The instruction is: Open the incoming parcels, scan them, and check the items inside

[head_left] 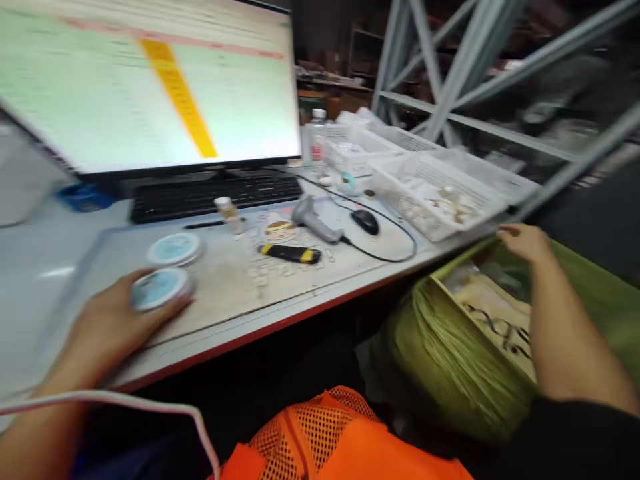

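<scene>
My left hand (117, 320) rests on the desk mat with its fingers wrapped round a small round tin with a pale blue lid (160, 288). A second round blue-lidded tin (175, 249) lies just beyond it. My right hand (525, 241) reaches to the right, off the desk, to the far rim of a green woven sack (450, 360) that holds a cardboard box (500, 320); its fingers curl over the rim and are partly hidden.
A monitor (150, 87) showing a spreadsheet stands over a black keyboard (215, 195). On the mat lie a grey barcode scanner (315, 220), a black mouse (365, 221), a yellow-black cutter (290, 253) and a small bottle (230, 213). White plastic baskets (435, 193) line the right side; metal racking (450, 73) stands behind.
</scene>
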Demonstrator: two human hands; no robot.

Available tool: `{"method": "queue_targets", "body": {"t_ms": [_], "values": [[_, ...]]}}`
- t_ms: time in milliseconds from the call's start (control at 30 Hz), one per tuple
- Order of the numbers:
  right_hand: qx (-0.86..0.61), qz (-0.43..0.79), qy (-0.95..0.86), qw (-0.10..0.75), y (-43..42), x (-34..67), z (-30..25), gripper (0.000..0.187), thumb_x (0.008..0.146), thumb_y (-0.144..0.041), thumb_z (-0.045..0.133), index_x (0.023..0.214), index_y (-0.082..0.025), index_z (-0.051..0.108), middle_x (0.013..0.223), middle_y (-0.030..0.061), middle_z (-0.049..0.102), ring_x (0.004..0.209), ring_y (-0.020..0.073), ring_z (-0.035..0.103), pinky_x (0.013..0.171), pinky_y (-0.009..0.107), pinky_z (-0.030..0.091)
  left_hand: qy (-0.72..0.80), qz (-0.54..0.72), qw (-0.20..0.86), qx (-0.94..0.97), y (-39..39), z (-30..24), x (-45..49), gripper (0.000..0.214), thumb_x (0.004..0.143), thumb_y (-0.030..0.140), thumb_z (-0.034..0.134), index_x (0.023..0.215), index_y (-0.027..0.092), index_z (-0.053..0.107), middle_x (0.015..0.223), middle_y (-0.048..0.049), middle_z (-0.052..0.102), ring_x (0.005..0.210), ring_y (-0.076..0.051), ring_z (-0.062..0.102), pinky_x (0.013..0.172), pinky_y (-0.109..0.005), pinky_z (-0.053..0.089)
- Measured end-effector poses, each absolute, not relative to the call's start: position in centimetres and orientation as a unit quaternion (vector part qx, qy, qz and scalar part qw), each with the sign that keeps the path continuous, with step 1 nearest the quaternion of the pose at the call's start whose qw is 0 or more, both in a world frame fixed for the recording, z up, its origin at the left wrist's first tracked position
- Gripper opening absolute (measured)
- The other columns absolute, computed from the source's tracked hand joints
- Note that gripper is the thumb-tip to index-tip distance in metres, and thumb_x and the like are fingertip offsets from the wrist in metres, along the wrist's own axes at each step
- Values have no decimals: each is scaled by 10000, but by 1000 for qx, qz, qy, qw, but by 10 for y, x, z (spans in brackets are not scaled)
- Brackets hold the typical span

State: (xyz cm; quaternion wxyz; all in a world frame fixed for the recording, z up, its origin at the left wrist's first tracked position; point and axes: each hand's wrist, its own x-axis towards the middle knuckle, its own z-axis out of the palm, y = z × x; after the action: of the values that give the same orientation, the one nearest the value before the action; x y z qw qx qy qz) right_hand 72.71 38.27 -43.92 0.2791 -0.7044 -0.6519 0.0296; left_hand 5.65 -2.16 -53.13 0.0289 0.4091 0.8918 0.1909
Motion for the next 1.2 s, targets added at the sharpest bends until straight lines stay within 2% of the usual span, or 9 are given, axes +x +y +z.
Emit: {"method": "queue_targets", "body": {"t_ms": [100,167,267,433,600,733,900,1000,1200], "values": [[-561,28,-730,390,371,620,-405,295,980,-186,644,1238,-169,786,926,161,795,810,209,741,744,354,520,861,295,6,415,-19,-492,75,866,786,659,735,1475,178,528,1474,-95,617,1290,-347,625,1158,-553,491],[-395,39,-780,484,344,545,-387,291,1016,-281,640,1264,-235,784,1044,154,798,884,220,770,779,364,565,797,370,-67,472,-10,-476,73,947,738,654,804,1502,184,501,1515,-115,580,1339,-338,595,1196,-545,460],[-235,139,-804,528,305,434,-371,279,1008,-349,651,1221,-233,787,989,120,791,861,242,777,800,402,611,734,411,-103,531,16,-463,56,1014,736,622,861,1557,217,426,1558,-133,536,1401,-334,557,1213,-505,451],[-241,284,-850,372,296,284,-386,339,952,-348,648,1179,-122,758,884,116,773,783,262,753,782,430,615,681,443,-135,567,67,-470,21,957,712,470,930,1504,180,476,1512,-184,552,1417,-361,540,1229,-520,423],[-381,114,-887,235,317,257,-434,551,937,-474,683,1358,-118,693,1261,204,743,1194,375,699,1059,501,528,639,485,-174,572,69,-501,10,932,789,464,900,1550,224,419,1540,-187,522,1451,-370,510,1224,-572,424],[-452,76,-886,75,339,281,-452,791,833,-591,798,1404,-67,639,1376,264,678,1246,414,671,993,453,558,621,495,-203,573,61,-511,14,961,815,472,893,1589,271,360,1571,-172,485,1475,-366,477,1237,-564,413],[-431,81,-896,-66,353,276,-458,528,794,-524,861,1118,-119,761,1146,184,774,1083,352,733,875,377,573,638,482,-218,560,60,-509,14,704,817,449,898,1412,293,555,1499,-137,480,1424,-360,498,1198,-564,444],[-431,64,-895,-101,352,269,-464,345,812,-433,840,968,-135,764,1006,153,784,964,324,743,805,364,567,650,476,-217,551,58,-508,13,697,753,439,948,1336,290,598,1439,-116,485,1387,-346,509,1196,-547,445],[-423,73,-903,7,337,274,-457,181,834,-284,700,955,-153,737,926,151,759,868,319,725,734,370,549,652,457,-208,568,55,-502,22,764,713,464,970,1343,280,578,1435,-129,485,1389,-355,495,1206,-557,435]]}}
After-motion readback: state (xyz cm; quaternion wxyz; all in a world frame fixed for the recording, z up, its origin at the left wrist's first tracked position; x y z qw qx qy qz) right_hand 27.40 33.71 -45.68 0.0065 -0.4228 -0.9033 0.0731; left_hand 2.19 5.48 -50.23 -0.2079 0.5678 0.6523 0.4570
